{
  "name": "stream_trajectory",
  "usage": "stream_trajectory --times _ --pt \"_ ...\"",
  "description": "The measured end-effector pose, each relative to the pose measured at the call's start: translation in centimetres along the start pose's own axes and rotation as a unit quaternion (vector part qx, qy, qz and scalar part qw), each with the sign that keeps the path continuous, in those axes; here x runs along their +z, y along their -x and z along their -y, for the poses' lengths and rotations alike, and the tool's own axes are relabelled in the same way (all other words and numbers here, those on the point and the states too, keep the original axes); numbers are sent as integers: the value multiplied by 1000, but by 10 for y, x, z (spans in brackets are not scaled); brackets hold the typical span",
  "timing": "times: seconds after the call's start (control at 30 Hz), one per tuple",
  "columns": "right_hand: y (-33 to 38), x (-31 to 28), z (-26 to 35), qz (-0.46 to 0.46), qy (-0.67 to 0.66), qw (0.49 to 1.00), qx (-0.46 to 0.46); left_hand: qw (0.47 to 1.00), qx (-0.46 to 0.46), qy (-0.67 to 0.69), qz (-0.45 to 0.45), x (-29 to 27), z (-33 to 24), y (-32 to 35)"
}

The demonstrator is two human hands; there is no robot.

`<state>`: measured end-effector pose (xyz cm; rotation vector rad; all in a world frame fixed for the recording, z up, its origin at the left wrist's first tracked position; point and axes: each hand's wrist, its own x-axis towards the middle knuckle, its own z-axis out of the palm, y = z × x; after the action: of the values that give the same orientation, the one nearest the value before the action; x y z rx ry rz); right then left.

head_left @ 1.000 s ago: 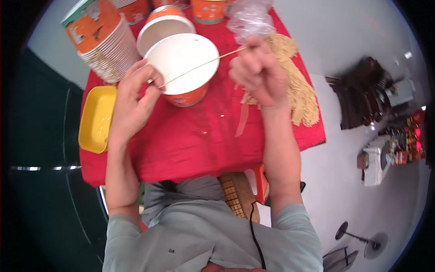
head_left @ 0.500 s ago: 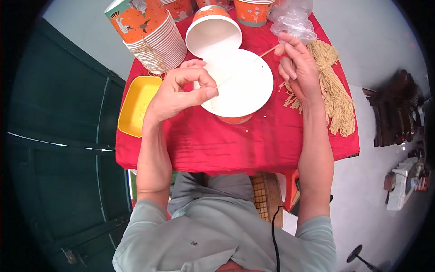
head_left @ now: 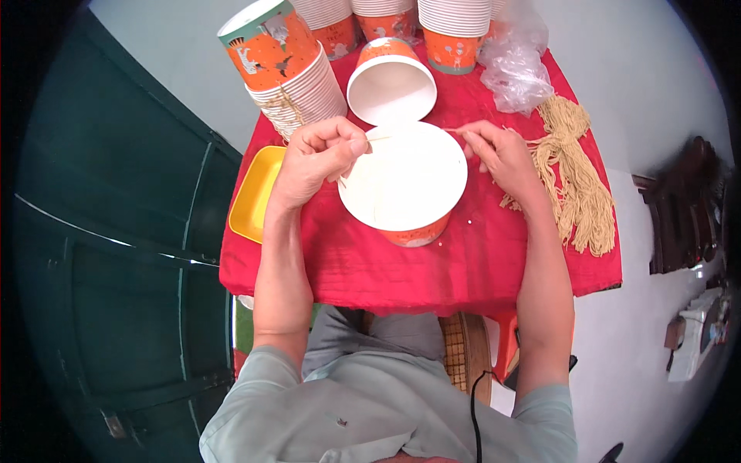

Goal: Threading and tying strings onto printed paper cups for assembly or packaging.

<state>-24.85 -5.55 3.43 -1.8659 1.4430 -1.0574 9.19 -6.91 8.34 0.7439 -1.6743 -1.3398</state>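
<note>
An orange paper bucket (head_left: 415,235) with a bright white round top (head_left: 413,181), which looks like a lid, stands in front of me. My left hand (head_left: 315,160) is over the top's left edge, thumb and forefinger pinching a thin tan cord (head_left: 378,138). At the far right side of the top, my right hand (head_left: 505,160) pinches the cord's other end, fingers curled. Between the hands the cord runs across the far part of the top, its middle lost in the glare. A bundle of similar tan cords (head_left: 575,177) lies right of my right hand.
Behind the bucket an empty white-lined bucket (head_left: 392,89) lies tipped toward me. A leaning stack of paper buckets (head_left: 305,89) is at the far left, above a yellow tray (head_left: 255,197). More bucket stacks (head_left: 455,46) and clear plastic bags (head_left: 515,73) line the red-covered table's (head_left: 370,285) back.
My right hand has come down and closer to the bucket, and the cord now lies lower across its top. The whole view has shifted, with more of the rear stacks showing.
</note>
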Motion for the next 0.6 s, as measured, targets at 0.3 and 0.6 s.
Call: stream_trajectory --times 0.3,0.6 --pt "4 5 -12 35 103 991 -80 999 34 5 -37 -7 5 -3" --pt "-3 1 -4 17 -197 979 52 996 56 15 -65 -11 12 -13"
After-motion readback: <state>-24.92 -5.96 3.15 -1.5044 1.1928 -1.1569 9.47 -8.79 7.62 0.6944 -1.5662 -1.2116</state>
